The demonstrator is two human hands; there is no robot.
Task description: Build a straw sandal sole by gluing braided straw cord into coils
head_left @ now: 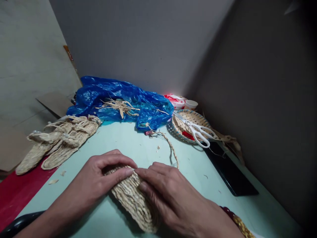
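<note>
A straw-coloured, braided-fibre piece (131, 198) is tilting at the near middle of the pale green bench (193, 178), its rows lying packed, any unfinished portion unclear. Your left hand (99, 173) and right hand (170, 188) are pinching it, grips nearly closed; white-handled metal scissors (189, 123) are lying beyond.

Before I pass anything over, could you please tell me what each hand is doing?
Left hand: closed on the woven straw sole.
Right hand: closed on the same sole, fingertips near the left's.
</note>
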